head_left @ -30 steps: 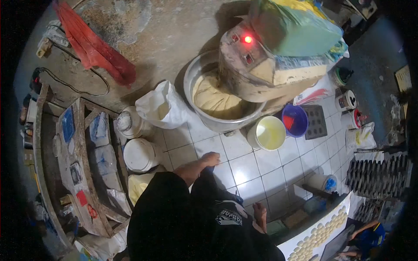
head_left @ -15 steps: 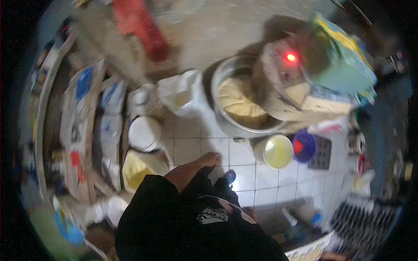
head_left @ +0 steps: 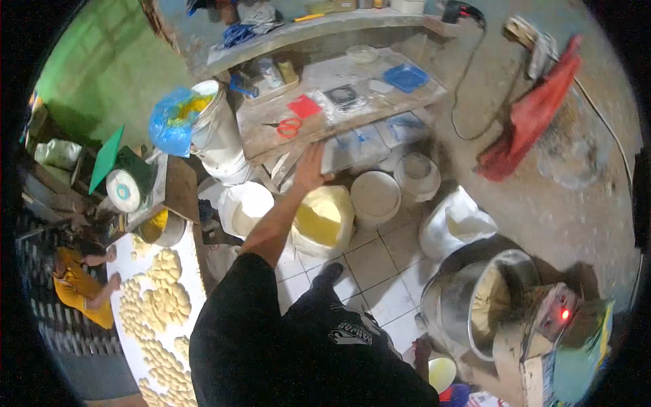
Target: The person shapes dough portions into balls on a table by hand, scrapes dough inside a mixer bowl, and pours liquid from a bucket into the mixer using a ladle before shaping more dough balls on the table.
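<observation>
My left hand (head_left: 310,168) reaches forward over the sack of pale yellow powder (head_left: 320,217), beside the front edge of the wooden worktable (head_left: 271,144). Its thumb and fingers are apart, with nothing in them. Packed clear bags (head_left: 352,148) lie on the shelf just beyond the fingertips. Low at my right side, my right hand (head_left: 421,349) is near the pale bucket (head_left: 441,374); its fingers are too unclear to read. Red scissors (head_left: 288,127), a red square (head_left: 304,106) and a blue tray (head_left: 405,77) rest on the worktable.
A lidded white bucket (head_left: 375,197) and a white sack (head_left: 456,224) stand ahead. The metal mixer bowl (head_left: 468,305) holding dough is at right. At left are a green scale (head_left: 125,188), a table with dough pieces (head_left: 196,271) and another person in yellow (head_left: 85,292).
The view has swung left from the mixer to the worktable and shelf. My left hand has moved from near my body out toward the shelf. The dough table now shows at left.
</observation>
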{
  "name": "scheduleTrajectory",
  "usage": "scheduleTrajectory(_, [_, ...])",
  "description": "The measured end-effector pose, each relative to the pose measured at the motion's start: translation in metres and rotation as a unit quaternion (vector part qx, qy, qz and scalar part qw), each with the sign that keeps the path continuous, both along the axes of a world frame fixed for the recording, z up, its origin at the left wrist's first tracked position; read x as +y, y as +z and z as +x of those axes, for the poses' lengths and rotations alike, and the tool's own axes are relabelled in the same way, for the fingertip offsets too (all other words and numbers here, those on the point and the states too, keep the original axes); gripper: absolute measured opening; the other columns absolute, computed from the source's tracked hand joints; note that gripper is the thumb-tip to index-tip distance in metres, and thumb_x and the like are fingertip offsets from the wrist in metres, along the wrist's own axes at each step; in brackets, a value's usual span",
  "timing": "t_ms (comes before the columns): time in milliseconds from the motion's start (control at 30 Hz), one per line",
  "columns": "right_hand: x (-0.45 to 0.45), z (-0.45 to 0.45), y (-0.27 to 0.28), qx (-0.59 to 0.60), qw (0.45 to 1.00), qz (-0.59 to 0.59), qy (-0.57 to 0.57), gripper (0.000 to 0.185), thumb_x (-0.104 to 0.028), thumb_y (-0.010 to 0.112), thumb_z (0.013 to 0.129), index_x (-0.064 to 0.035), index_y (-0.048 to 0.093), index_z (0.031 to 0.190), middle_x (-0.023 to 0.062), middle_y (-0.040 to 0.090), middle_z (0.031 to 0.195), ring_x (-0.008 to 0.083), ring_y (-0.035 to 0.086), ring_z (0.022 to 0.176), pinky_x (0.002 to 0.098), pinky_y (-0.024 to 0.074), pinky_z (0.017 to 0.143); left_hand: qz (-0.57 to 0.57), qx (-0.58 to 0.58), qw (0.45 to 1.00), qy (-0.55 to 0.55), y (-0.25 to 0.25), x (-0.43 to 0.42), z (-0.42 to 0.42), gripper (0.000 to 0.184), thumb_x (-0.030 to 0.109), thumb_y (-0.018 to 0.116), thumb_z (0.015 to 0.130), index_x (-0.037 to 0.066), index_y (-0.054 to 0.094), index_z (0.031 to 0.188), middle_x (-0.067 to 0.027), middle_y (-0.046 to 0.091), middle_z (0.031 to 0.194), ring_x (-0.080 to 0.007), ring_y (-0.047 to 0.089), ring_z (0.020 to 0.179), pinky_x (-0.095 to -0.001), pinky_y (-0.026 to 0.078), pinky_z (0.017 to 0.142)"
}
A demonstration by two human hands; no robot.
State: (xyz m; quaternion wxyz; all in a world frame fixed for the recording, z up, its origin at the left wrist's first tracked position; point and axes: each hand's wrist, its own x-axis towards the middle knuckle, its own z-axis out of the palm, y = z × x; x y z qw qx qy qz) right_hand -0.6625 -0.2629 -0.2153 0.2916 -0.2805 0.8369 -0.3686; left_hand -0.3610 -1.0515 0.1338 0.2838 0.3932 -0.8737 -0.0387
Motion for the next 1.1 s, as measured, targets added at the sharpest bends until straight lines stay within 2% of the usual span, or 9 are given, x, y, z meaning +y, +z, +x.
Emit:
scheduleTrajectory(33, [-0.022,-0.015,0.002,-0.141,0.99,-0.012,-0.022,0.022,-0.026,0.066,0.101,-0.0059,0.068,0.107,0.0052,0.07,0.084,0.0124,0.061,0.062,0.0289,0.0476,0.053,0.007,0.006,1.0,0.006,0.003,-0.024,0.02,0.11,0.043,0.09,0.077,0.006,0.034,0.165,-0.0239,0.038,0.167,-0.0457,0.032,0.155,-0.0539,0.03,0.127])
scheduleTrajectory(200, [-0.135,-0.003,0.024,-0.191,0.968,0.161,-0.018,0.029,-0.036,0.062,0.102,-0.014,0.072,0.119,0.0073,0.074,0.105,0.0203,0.071,0.095,0.0419,0.06,0.083,0.019,-0.059,0.997,0.046,0.036,-0.15,0.025,0.124,0.06,0.082,0.081,0.006,0.016,0.171,-0.0242,0.02,0.176,-0.0466,0.018,0.162,-0.0616,0.017,0.13])
scheduleTrajectory(300, [-0.238,0.021,0.116,0.216,0.906,0.148,0.331,0.027,-0.034,0.065,0.103,-0.0113,0.078,0.111,0.0149,0.077,0.113,0.0319,0.072,0.107,0.0463,0.057,0.096,0.091,-0.082,0.99,0.071,0.041,-0.204,-0.005,0.128,0.072,0.075,0.083,0.004,0.012,0.171,-0.0236,0.017,0.177,-0.0466,0.01,0.164,-0.063,0.011,0.131])
scheduleTrajectory(433, [-0.329,0.074,0.219,0.058,0.987,0.042,0.143,0.027,-0.023,0.076,0.101,-0.002,0.073,0.118,0.0177,0.077,0.111,0.0244,0.076,0.1,0.0366,0.0605,0.088,-0.012,-0.047,0.999,0.023,-0.012,-0.215,-0.027,0.115,0.083,0.063,0.087,-0.001,0.035,0.161,-0.028,0.043,0.161,-0.0487,0.037,0.151,-0.0651,0.027,0.123])
scheduleTrajectory(500, [-0.354,0.088,0.254,0.049,0.995,0.033,0.083,0.028,-0.024,0.077,0.1,-0.0037,0.074,0.118,0.0197,0.076,0.114,0.0239,0.076,0.103,0.0359,0.0603,0.087,-0.23,0.012,0.973,-0.008,-0.054,-0.194,-0.025,0.095,0.074,0.067,0.09,0.001,0.051,0.15,-0.0245,0.06,0.137,-0.0397,0.063,0.121,-0.0584,0.052,0.094])
scheduleTrajectory(767, [-0.37,0.085,0.279,0.066,0.99,0.054,0.114,0.037,-0.035,0.068,0.103,-0.0101,0.069,0.131,0.0169,0.075,0.123,0.0323,0.072,0.117,0.0467,0.0566,0.1,-0.215,0.089,0.973,0.013,0.007,-0.155,-0.008,0.035,0.034,0.064,0.107,0.003,0.073,0.122,-0.0123,0.074,0.108,-0.0326,0.072,0.098,-0.043,0.06,0.075])
scheduleTrajectory(933, [-0.425,0.061,0.366,-0.232,0.967,-0.061,-0.082,0.036,-0.034,0.065,0.108,-0.009,0.068,0.134,0.0091,0.072,0.131,0.0213,0.067,0.12,0.0395,0.0531,0.104,-0.005,0.058,0.98,-0.189,-0.19,-0.054,-0.153,0.042,0.033,0.068,0.105,0.006,0.067,0.137,-0.0206,0.067,0.133,-0.035,0.065,0.12,-0.0483,0.054,0.101])
scheduleTrajectory(1000, [-0.431,0.04,0.35,-0.286,0.836,-0.387,-0.263,0.033,-0.034,0.067,0.108,-0.0078,0.071,0.128,0.0052,0.075,0.114,0.0148,0.068,0.106,0.0343,0.054,0.096,0.348,0.171,0.85,-0.356,-0.076,0.123,-0.228,0.041,0.031,0.066,0.107,0.003,0.065,0.137,-0.0165,0.068,0.128,-0.0291,0.067,0.112,-0.0431,0.055,0.095])
scheduleTrajectory(1100, [-0.382,-0.033,0.328,-0.213,0.799,-0.422,-0.372,0.024,-0.03,0.07,0.107,-0.0089,0.075,0.117,-0.0022,0.072,0.096,0.0096,0.062,0.086,0.0286,0.0502,0.079,0.712,0.237,0.585,-0.307,-0.007,0.255,-0.292,0.034,0.03,0.065,0.109,0.003,0.066,0.129,-0.0089,0.075,0.114,-0.018,0.073,0.091,-0.0319,0.059,0.077])
